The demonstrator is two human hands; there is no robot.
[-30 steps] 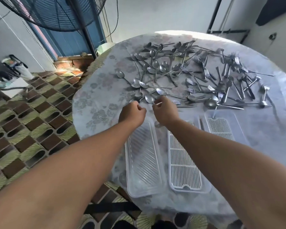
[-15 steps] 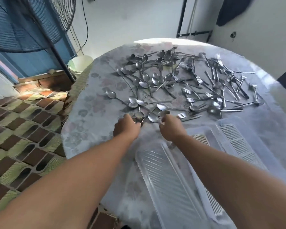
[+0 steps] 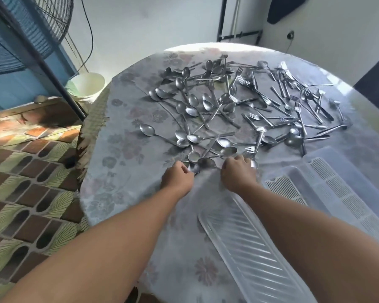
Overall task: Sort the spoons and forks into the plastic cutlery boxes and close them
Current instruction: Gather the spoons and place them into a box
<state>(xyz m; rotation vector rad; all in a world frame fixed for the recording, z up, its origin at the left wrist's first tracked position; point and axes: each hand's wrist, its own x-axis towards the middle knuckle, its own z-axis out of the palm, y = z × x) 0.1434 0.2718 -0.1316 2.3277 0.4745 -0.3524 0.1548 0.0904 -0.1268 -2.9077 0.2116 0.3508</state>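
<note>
Several metal spoons (image 3: pixel 195 101) lie heaped on the left half of the round table, and several forks (image 3: pixel 293 101) are scattered to their right. My left hand (image 3: pixel 177 180) is at the heap's near edge, its curled fingers pinching the bowl of a spoon (image 3: pixel 194 169). Close beside it, my right hand (image 3: pixel 239 173) curls its fingers over cutlery at the same edge, beside a fork (image 3: pixel 249 149); its fingertips are hidden. Two clear plastic cutlery boxes with white slotted inserts (image 3: pixel 337 204) stand open at the right. A ribbed clear lid (image 3: pixel 249 248) lies between my forearms.
A flowered cloth covers the table (image 3: pixel 123 149), whose left edge drops to a patterned tile floor (image 3: pixel 31 193). A standing fan (image 3: pixel 20 29) and a pale bucket (image 3: pixel 88 84) stand off to the left, with a white wall behind.
The view has swung, so the boxes and lid now sit lower right. Both hands stay at the heap's near edge, the right one a little farther right, toward the fork.
</note>
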